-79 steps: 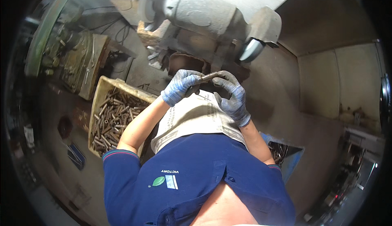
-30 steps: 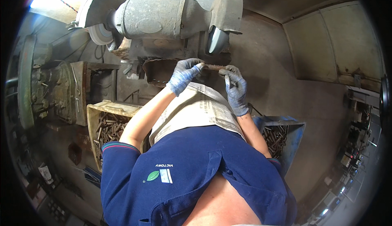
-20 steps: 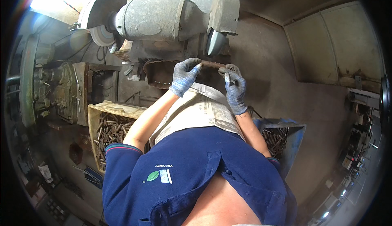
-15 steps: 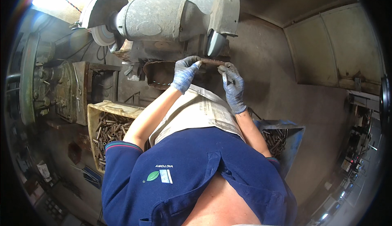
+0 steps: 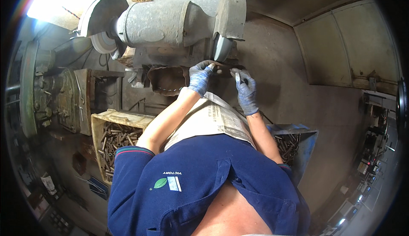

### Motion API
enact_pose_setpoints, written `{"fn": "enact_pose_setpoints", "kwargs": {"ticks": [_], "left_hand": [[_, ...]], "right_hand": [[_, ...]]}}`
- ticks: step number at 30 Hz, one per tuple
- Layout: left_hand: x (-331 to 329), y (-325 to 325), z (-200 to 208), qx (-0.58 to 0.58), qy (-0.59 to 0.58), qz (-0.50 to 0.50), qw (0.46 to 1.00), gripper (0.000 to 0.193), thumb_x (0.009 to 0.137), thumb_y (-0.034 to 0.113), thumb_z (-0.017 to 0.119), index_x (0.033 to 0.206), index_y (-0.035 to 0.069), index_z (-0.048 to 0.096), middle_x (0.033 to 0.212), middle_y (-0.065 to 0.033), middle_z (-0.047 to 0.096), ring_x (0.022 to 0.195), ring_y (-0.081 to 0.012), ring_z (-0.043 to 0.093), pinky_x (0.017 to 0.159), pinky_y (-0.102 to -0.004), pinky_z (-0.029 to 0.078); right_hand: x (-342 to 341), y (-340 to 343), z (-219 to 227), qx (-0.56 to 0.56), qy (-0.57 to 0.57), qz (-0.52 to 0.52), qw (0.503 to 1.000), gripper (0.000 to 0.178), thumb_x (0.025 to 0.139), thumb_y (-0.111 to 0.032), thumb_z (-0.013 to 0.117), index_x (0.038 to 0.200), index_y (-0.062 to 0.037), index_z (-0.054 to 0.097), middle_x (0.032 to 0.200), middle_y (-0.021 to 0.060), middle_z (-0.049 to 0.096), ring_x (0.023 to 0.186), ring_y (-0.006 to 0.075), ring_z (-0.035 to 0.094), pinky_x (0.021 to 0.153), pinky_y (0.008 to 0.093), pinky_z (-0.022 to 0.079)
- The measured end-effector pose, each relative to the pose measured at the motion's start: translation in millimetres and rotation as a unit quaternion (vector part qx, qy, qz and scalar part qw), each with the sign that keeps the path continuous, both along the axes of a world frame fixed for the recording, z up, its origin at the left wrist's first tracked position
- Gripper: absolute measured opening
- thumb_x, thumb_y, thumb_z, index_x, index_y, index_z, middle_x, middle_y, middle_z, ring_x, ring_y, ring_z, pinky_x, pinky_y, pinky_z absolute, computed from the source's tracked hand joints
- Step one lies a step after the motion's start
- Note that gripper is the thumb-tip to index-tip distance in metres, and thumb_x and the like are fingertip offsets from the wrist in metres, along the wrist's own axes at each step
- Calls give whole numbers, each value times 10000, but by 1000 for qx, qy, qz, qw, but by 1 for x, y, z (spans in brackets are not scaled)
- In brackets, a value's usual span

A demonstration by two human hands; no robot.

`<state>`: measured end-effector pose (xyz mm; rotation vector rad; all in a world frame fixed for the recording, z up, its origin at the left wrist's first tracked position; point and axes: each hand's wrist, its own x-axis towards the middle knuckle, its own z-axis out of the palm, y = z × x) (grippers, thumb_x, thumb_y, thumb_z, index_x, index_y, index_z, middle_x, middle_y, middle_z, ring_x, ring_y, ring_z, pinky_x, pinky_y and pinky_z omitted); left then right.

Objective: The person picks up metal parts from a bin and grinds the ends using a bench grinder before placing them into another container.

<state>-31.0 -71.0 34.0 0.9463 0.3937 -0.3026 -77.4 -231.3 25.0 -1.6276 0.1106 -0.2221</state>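
Observation:
A short, dark brown metal rod lies roughly level just below the right-hand wheel of a bench grinder. My left hand, in a blue and grey work glove, is closed with its fingertips pinching the rod's left end beside the wheel. At the other end my right hand, gloved alike, pinches the rod between thumb and fingers. The rod is dim against the dark background and partly covered by my fingers. Whether it touches the wheel, I cannot tell.
A yellowish bin of short metal pieces stands at my left, a blue bin of similar pieces at my right. Under the grinder hangs a rusty open container. A second grinding wheel is at left. A printed apron covers my lap.
My left hand has moved slightly right, bringing the rod's left end beneath the wheel. My right hand has shifted only a little. The whole view has moved slightly.

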Motion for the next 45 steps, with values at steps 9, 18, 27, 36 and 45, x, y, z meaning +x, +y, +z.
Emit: {"fn": "enact_pose_setpoints", "kwargs": {"ticks": [9, 18, 27, 36, 45], "left_hand": [[9, 35, -7, 38, 35, 25, 998, 63, 846, -2, 580, 878, -24, 630, 777, -92, 651, 617, -150, 628, 529, -247, 526], [13, 26, -9, 54, -8, 4, 999, 41, 840, 7, 595, 852, -7, 632, 784, -75, 654, 627, -132, 613, 584, -249, 524], [17, 4, -16, 82, 14, -10, 997, 54, 840, 18, 602, 857, -25, 629, 768, -88, 650, 615, -136, 606, 563, -248, 515], [21, 41, -16, 44, 20, 23, 999, 63, 870, 15, 553, 832, -8, 599, 743, -95, 631, 615, -175, 626, 534, -264, 543], [10, 58, -3, 72, -8, 8, 997, 83, 845, 1, 581, 894, -33, 639, 785, -72, 652, 654, -115, 596, 625, -227, 500]], "right_hand": [[13, 31, -11, 22, 29, 50, 998, 202, 910, -81, 527, 1047, 42, 611, 1040, 137, 627, 966, 202, 604, 914, 323, 465], [12, 21, -16, 84, 65, 45, 993, 229, 910, -125, 539, 1052, 39, 613, 1021, 148, 634, 977, 216, 601, 925, 337, 458], [10, 3, -20, 102, 73, 13, 992, 173, 897, -111, 563, 907, 41, 644, 946, 109, 646, 895, 173, 612, 872, 301, 482], [19, 39, -24, 71, 56, 58, 994, 268, 906, -129, 552, 1082, 70, 585, 1056, 175, 617, 993, 231, 595, 939, 354, 457], [10, 53, -16, 197, 31, 66, 978, 258, 920, -101, 514, 1099, 76, 571, 1160, 164, 557, 1073, 247, 552, 974, 376, 438]]}}
